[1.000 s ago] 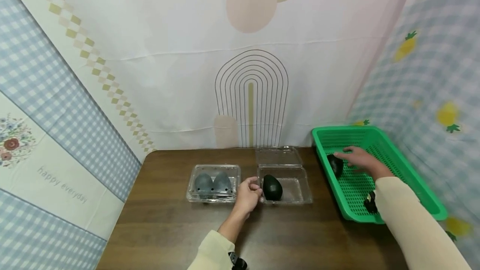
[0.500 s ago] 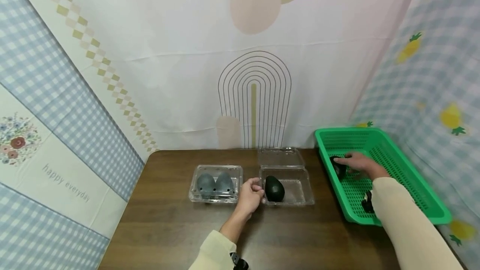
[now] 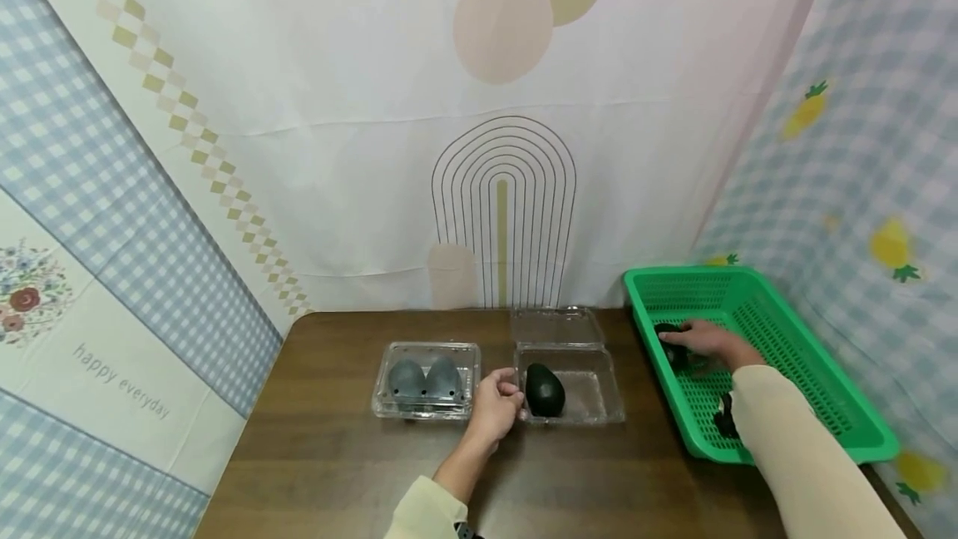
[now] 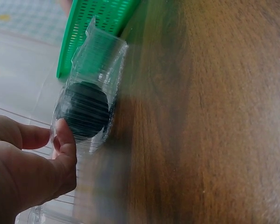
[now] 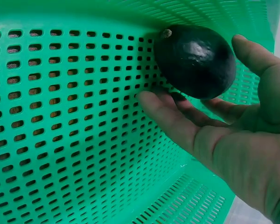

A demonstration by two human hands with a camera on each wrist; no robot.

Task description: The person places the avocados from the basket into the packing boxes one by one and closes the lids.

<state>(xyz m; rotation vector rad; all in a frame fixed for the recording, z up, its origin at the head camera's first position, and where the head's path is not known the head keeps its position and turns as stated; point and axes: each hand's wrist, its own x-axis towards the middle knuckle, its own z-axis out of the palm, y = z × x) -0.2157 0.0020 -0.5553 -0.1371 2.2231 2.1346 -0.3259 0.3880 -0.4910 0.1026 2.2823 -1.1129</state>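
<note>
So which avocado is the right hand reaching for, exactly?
Look in the green basket at the table's right edge. The avocado lies in its far left corner, under the right hand, fingers cupping it. It is loose, whereas the others sit in clear plastic boxes.

Bright even light, soft shadows, wide-angle bending at edges, left wrist view blurred

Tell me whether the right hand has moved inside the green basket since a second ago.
Yes, slightly: the right hand has closed onto the avocado toward the green basket's left wall.
</note>
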